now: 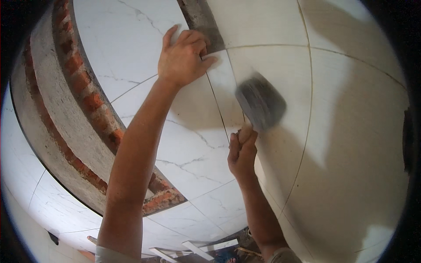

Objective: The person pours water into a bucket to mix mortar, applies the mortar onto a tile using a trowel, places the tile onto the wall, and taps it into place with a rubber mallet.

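Note:
My left hand [182,57] rests with fingers spread and bent on a white marble-veined tile [127,37], at its edge beside a narrow dark grey strip of bare surface [199,17]. My right hand [241,155] grips the light handle [244,133] of a tool whose broad dark grey head [261,103] is blurred. That head is over plain cream tiles [333,114] at the seam with the veined ones; whether it touches them I cannot tell.
On the left, a recessed opening with grey cement [52,87] and exposed red brick [90,96] runs between veined tiles. At the bottom edge are white strips [197,247], wooden pieces [247,252] and part of a foot [230,259] on a darker floor.

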### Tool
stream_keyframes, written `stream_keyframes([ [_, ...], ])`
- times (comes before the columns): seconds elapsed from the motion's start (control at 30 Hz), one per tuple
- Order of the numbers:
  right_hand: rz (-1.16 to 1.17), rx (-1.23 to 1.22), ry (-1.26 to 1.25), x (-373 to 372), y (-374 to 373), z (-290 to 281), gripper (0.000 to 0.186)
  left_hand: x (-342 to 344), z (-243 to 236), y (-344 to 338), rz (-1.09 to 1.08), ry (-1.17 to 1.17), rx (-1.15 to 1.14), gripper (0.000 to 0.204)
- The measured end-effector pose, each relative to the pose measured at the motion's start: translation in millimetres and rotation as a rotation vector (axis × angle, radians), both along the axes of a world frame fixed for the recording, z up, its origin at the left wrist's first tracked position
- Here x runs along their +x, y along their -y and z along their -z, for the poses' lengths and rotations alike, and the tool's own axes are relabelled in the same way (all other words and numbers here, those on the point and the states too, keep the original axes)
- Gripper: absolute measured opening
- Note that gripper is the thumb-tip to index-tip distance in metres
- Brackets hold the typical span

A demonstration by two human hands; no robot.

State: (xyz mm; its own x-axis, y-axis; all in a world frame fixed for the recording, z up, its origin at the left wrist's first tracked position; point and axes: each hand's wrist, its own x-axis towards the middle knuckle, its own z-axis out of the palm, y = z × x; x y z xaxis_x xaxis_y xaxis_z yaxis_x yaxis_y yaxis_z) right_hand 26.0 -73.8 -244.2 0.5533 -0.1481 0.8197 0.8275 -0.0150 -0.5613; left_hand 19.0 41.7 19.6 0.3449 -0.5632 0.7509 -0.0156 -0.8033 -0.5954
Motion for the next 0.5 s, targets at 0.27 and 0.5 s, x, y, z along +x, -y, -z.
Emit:
stream_keyframes([
  [0.27, -0.118, 0.194, -0.029, 4.7, -1.4, 37.2, 0.030, 6.9, -8.3, 7.6, 0.018, 0.041, 0.020, 0.029],
  [0.5, -0.040, -0.103, -0.181, -25.2, 35.8, 29.1, 0.030, -6.3, -1.8, 15.0, -0.121, -0.094, -0.069, 0.037],
])
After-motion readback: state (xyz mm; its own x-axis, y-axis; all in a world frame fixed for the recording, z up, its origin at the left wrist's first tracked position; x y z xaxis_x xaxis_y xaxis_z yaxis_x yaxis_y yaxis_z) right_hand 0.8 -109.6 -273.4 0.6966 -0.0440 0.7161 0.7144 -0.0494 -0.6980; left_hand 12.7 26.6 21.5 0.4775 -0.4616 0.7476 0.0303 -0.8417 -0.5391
